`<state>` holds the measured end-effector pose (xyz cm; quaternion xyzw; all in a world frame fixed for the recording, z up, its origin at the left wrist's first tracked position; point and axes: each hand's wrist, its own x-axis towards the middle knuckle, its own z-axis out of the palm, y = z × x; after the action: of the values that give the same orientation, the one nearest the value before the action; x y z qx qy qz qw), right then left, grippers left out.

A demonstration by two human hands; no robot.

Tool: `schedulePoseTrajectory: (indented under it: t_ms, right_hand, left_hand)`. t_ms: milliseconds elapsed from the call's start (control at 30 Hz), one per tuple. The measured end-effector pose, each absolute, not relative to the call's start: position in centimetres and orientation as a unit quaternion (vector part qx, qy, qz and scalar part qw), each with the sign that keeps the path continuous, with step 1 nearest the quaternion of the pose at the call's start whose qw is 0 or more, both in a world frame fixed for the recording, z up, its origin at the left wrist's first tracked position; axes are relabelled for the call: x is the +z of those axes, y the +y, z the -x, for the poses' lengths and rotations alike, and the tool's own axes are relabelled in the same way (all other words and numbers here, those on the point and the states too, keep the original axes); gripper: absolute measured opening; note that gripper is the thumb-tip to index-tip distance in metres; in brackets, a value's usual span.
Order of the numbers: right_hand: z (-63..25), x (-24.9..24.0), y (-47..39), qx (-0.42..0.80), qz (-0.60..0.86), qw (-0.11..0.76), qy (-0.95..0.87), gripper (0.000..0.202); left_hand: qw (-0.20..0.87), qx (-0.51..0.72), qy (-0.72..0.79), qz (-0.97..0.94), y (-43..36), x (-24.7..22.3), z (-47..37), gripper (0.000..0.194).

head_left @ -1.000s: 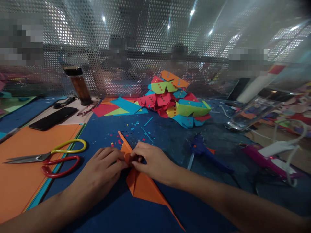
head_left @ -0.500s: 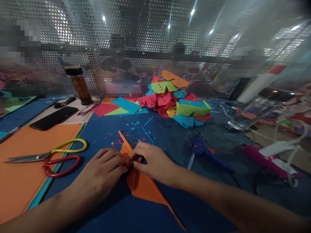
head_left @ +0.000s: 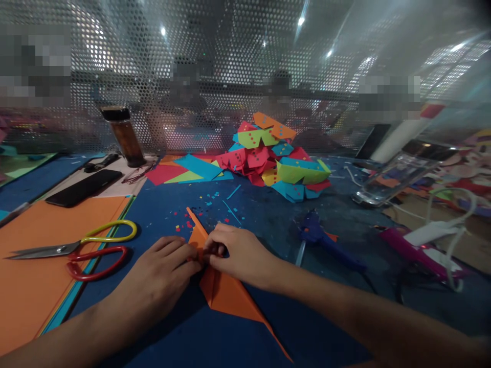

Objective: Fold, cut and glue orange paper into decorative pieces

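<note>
A folded sheet of orange paper (head_left: pixel 230 296) lies slantwise on the blue table in front of me. My left hand (head_left: pixel 166 271) has its fingertips closed on the paper's middle from the left. From the right, my right hand (head_left: pixel 241 255) pinches the same spot, thumb and curled fingers pressed together. Both sets of fingertips meet and hide that part of the paper. Tiny red and blue paper scraps (head_left: pixel 215 197) are scattered just beyond the paper's far tip.
Scissors (head_left: pixel 72 249) rest on orange sheets (head_left: pixel 30 291) at left, near a phone (head_left: pixel 84 188) and a dark bottle (head_left: pixel 126 138). Folded colourful paper pieces (head_left: pixel 268 158) are heaped at the back. To the right lie a blue glue gun (head_left: pixel 326 240), a magenta device (head_left: pixel 418 250) and a glass (head_left: pixel 395 171).
The view has shifted very slightly. Both hands stay at the same place on the orange paper, with hardly any finger movement.
</note>
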<state>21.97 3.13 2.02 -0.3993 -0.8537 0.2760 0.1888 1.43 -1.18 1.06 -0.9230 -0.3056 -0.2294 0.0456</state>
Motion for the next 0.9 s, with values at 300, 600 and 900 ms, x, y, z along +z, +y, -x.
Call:
schedulePoseTrajectory:
  t_ms: [300, 600, 900]
  right_hand:
    - [-21.08, 2.47, 3.26, 0.282, 0.436, 0.163, -0.839, 0.016]
    - [-20.99, 2.96, 3.11, 0.277, 0.443, 0.149, -0.840, 0.023]
    - [-21.26, 2.47, 3.24, 0.268, 0.422, 0.161, -0.851, 0.022]
  left_hand:
    - [0.009, -0.228, -0.306, 0.924, -1.30, 0.94, -1.13, 0.024]
    - [0.002, -0.204, -0.318, 0.926, -1.16, 0.46, -1.02, 0.020]
    - [-0.010, -0.201, -0.322, 0.925, -1.15, 0.39, -1.11, 0.022]
